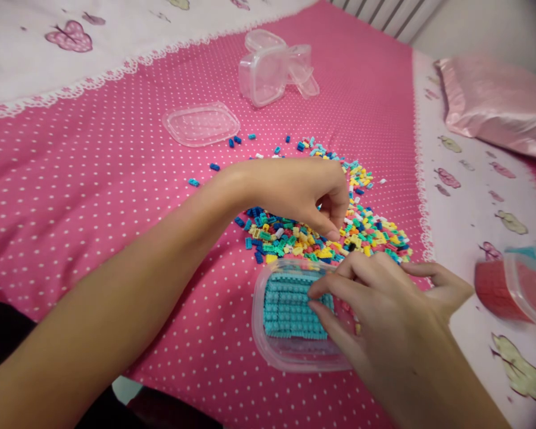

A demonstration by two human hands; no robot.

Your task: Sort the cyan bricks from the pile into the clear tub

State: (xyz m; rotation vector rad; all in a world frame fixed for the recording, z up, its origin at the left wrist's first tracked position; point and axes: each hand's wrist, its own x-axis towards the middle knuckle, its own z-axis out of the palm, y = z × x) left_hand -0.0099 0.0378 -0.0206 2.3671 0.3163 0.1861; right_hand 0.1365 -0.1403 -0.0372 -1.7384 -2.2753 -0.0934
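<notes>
My left hand (312,193) hovers over a spread pile of small colourful toy bricks (290,235). Its fingers curl downward and the thumb bends in; whatever lies between the fingertips is hidden. Below the pile, a clear plastic container (268,357) holds turquoise toy bricks (290,310) set in neat studded rows. My right hand (379,310) reaches over the container's right side. Its thumb and index finger pinch at the turquoise bricks, while the other fingers are partly spread. A few pinkish bricks show inside the container beneath this hand.
A clear lid (201,124) lies on the pink dotted bedspread (93,167), with stacked clear containers (263,74) behind it. At the right stands a container with red contents (495,286). A pink pillow (500,104) rests at the far right. Stray bricks lie left of the pile.
</notes>
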